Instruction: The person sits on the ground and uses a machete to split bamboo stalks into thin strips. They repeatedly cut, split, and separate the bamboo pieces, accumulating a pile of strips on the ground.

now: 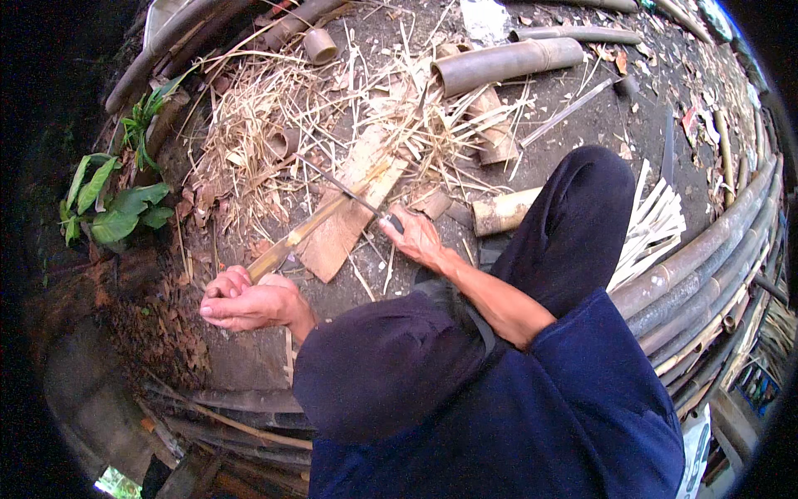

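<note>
My left hand (256,301) is closed around the near end of a split bamboo strip (312,224), which slants away to the upper right. A flat wooden board (332,249) lies under the strip's far part. In my right hand (416,239) is the dark handle of a knife, gripped in closed fingers. The long thin knife blade (332,180) points to the upper left and crosses over the bamboo strip; I cannot tell if its edge touches the strip.
Pale shavings (241,125) cover the ground beyond my hands. Cut bamboo tubes (511,65) lie among them, and a short one (503,212) is beside my right knee. White strips (652,229) and long bamboo poles (698,266) are at right; a leafy plant (125,212) grows at left.
</note>
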A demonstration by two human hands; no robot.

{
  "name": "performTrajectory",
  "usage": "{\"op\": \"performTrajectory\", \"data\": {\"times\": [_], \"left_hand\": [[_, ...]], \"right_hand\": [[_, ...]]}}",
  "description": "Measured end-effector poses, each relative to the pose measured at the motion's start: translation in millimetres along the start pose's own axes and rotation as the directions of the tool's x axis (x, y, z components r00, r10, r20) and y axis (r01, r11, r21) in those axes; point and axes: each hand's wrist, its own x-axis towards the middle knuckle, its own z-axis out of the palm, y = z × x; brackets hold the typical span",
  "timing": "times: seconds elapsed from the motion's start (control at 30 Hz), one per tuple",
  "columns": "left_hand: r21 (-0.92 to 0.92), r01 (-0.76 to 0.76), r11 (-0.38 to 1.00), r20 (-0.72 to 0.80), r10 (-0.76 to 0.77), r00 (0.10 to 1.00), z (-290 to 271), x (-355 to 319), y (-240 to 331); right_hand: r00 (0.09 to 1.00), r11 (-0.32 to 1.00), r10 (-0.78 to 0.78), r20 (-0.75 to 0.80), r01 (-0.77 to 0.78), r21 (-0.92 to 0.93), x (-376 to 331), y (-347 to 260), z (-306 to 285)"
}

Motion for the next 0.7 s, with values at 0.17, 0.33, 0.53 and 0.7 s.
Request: {"op": "performTrajectory", "data": {"times": [0.17, 0.33, 0.53, 0.7], "left_hand": [[-0.041, 0.060, 0.997, -0.030, -0.062, 0.998, -9.4, 2.3, -5.1], [-0.221, 0.184, 0.958, 0.096, -0.167, 0.981, -10.8, 2.9, 0.4], [-0.411, 0.428, 0.805, 0.477, -0.210, 0.853, 22.3, -9.0, -34.2], [-0.351, 0.481, 0.803, 0.474, -0.291, 0.831, 55.2, -13.6, -37.9]], "right_hand": [[0.998, 1.000, -0.012, -0.057, 0.013, 0.019, 9.2, 12.6, -13.7], [0.994, 0.992, 0.054, -0.096, -0.064, -0.105, 6.1, 30.6, -7.6], [0.991, 0.994, 0.067, -0.114, -0.056, 0.096, 2.5, -11.5, -29.8], [0.986, 0.976, -0.007, -0.165, 0.042, 0.212, 0.1, -53.7, -70.9]]}}
